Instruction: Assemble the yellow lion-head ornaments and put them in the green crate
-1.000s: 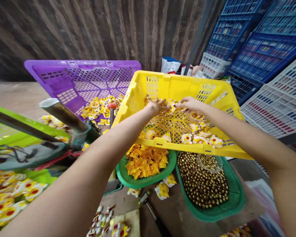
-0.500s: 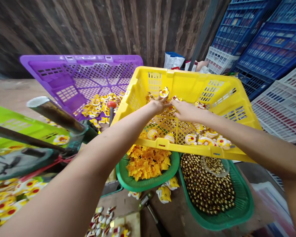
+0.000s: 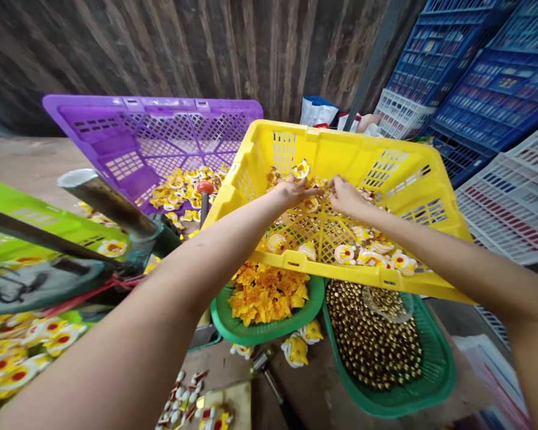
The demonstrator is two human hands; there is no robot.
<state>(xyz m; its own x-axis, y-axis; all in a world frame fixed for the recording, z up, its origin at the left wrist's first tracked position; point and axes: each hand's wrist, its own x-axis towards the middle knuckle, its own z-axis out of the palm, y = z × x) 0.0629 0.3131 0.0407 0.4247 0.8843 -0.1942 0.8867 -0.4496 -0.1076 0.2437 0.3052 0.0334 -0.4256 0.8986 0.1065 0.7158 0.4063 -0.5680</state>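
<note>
Both hands are inside a tilted yellow plastic basket [image 3: 349, 143]. My left hand [image 3: 292, 191] reaches in with its fingers stretched out, just below a yellow-and-white ornament [image 3: 302, 169]. To its right, my right hand [image 3: 346, 197] has its fingers curled inward above the loose pieces; what they hold, if anything, is hidden. Small yellow, white and gold pieces lie around the fingers. Several white-and-yellow ornaments [image 3: 380, 258] rest along the basket's near side.
Below stand a green basket [image 3: 222, 325] of orange-yellow flower pieces and another green basket [image 3: 439, 373] of gold beads. A hammer [image 3: 273, 385] lies in front. A purple basket [image 3: 94, 128] is behind left, beside a metal post [image 3: 105, 197]. Stacked blue crates [image 3: 511, 77] stand right.
My right hand has drawn away to the right from my left hand, and its fingers have curled. My left hand stays in nearly the same place. The view has shifted slightly.
</note>
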